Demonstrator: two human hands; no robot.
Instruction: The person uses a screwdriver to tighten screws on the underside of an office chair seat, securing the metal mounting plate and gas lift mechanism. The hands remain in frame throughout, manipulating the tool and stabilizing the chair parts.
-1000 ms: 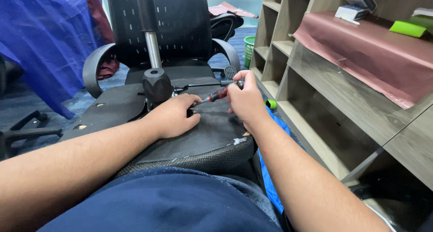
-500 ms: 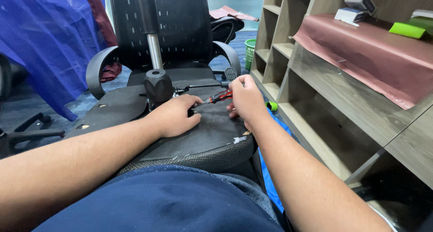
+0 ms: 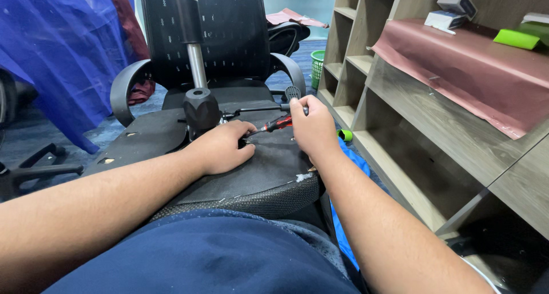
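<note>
left hand (image 3: 220, 148): centre frame, palm down on the seat underside (image 3: 260, 168), fingers curled narrow at the tip of the screwdriver (image 3: 278, 123); it steadies that spot, holds nothing I can make out.
right hand (image 3: 311, 125): centre frame, just right of the left, closed round the rear of the screwdriver handle.
screwdriver: red-and-black handle, lying nearly flat, tip pointing left into the left hand's fingers; the tip itself is hidden.
seat underside: black fabric panel, lying across the lap, lower centre; staples along its near edge, a tuft of white stuffing at the right corner.
mechanism (image 3: 200, 108): black knob-like socket, just left of the left hand, with a lever (image 3: 257, 108) running right behind both hands.
change: compared with a second ago the right hand has slid a little right and up along the handle, and the wrist has turned; the left hand has not shifted.
reading: looks like a re-grip between turns, tool kept on the same point; work at this fastener seems unfinished.
surroundings: chair back (image 3: 200, 34) upper centre, blue sheet (image 3: 57, 54) upper left, wooden shelves (image 3: 400, 117) right.
</note>
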